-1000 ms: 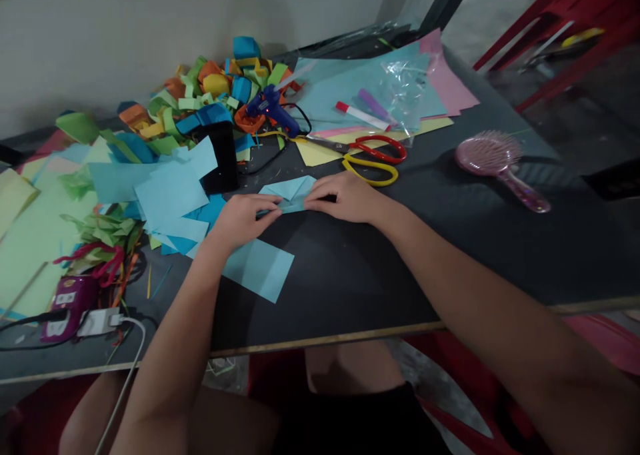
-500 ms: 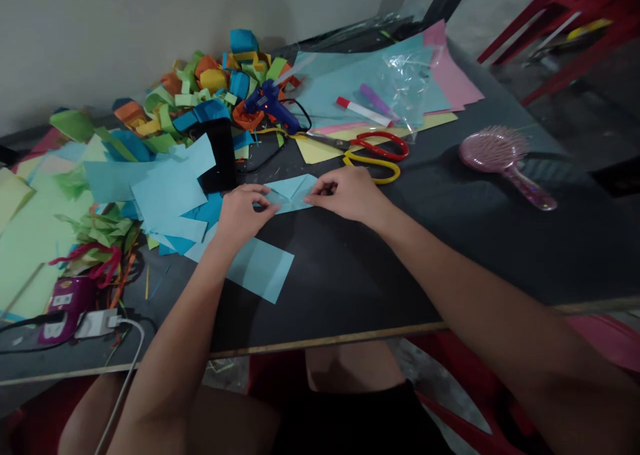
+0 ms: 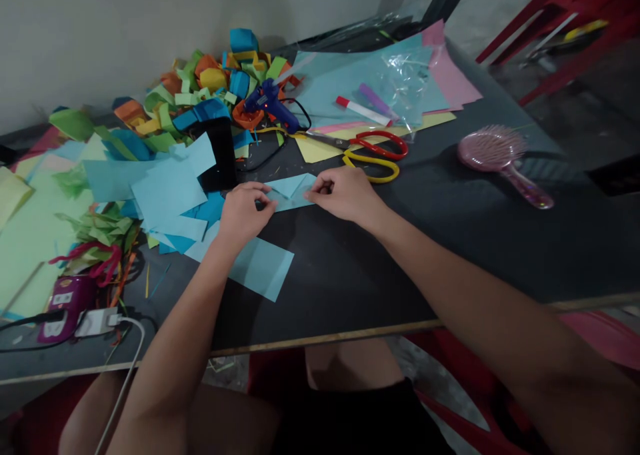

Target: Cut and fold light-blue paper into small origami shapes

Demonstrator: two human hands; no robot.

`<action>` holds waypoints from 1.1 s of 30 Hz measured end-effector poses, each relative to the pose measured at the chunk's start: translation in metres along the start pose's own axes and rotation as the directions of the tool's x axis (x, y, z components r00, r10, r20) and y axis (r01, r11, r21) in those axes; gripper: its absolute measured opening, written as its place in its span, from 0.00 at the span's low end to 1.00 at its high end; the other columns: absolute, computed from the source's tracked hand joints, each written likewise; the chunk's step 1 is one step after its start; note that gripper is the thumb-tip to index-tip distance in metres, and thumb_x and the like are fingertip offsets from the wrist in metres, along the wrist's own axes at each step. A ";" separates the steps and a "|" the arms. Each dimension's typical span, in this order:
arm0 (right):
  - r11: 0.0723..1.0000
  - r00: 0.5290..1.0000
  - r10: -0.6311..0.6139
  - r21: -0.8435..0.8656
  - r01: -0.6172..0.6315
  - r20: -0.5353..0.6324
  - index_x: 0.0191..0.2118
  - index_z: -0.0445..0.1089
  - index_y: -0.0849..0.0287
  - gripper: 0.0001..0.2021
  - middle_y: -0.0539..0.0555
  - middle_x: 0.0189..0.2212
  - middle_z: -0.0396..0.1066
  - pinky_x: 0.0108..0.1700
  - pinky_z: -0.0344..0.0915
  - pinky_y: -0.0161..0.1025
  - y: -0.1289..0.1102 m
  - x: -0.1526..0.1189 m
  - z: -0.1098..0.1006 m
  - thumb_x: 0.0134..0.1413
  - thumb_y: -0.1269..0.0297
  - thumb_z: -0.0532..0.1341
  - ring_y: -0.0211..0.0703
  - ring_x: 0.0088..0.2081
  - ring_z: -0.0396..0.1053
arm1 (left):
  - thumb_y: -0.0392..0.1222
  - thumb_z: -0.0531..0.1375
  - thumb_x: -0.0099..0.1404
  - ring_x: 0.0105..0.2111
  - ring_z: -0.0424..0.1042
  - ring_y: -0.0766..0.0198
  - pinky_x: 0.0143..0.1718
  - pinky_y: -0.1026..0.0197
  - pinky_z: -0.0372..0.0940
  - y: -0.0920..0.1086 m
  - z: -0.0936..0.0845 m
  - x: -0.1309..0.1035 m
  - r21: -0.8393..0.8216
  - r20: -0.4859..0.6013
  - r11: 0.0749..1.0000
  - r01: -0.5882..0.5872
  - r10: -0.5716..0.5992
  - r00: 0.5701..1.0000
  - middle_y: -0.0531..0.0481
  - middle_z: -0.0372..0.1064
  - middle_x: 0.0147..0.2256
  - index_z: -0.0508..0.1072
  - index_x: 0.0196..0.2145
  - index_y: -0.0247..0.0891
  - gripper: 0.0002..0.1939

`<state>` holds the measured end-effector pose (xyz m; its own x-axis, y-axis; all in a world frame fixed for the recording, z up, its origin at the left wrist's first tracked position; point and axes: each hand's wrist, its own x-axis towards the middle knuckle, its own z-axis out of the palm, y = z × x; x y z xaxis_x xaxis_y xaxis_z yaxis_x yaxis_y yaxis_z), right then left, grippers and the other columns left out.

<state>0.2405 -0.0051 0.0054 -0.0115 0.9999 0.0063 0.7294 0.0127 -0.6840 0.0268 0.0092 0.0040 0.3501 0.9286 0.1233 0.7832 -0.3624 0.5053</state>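
Folded paper: a light-blue paper strip [image 3: 291,192] with a triangular flap along its upper side, at the middle of the dark grey desk [image 3: 350,275], between the two hands.
Left hand: the bare left hand [image 3: 245,212] rests at the strip's left end; its grip is narrow, thumb and forefinger holding the paper, the other fingers curved above.
Right hand: the bare right hand [image 3: 345,194] is at the opposite end; its grip is a close pinch of thumb and forefinger on the strip's right edge.
Loose sheet: a flat, light-blue rectangular sheet of paper [image 3: 263,268] lies nearer the desk's front edge, partly covered by the left forearm.
Upright object: a black, slab-shaped object [image 3: 223,155] stands beyond the left hand, light-blue paper pieces [image 3: 167,192] to its left.
Cutting tool: metal scissors with one red and one yellow handle loop [image 3: 353,142] lie open just beyond the right hand.
Glue gun: a dark-blue plastic glue gun [image 3: 273,105] with a small red light lies before a heap of multicoloured paper loops [image 3: 200,82].
Right side: a pink, oval-headed hairbrush [image 3: 493,148] lies bristles up, well apart from the hands.
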 end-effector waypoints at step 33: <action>0.875 0.975 -0.181 -0.474 0.099 -0.131 0.51 0.69 0.63 0.20 0.68 0.51 0.68 0.45 0.69 0.54 0.010 -0.021 -0.003 0.60 0.53 0.61 0.65 0.53 0.66 | 0.58 0.55 0.69 0.68 0.48 0.39 0.66 0.46 0.53 0.085 0.029 -0.058 0.553 0.214 0.832 0.037 -0.186 0.959 0.24 0.46 0.67 0.53 0.67 0.18 0.43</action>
<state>0.2497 -0.0258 0.0007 -0.0534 0.9727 0.2257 0.9614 0.1112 -0.2518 0.0877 -0.0776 0.0147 0.3004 0.9405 -0.1586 0.9492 -0.3112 -0.0475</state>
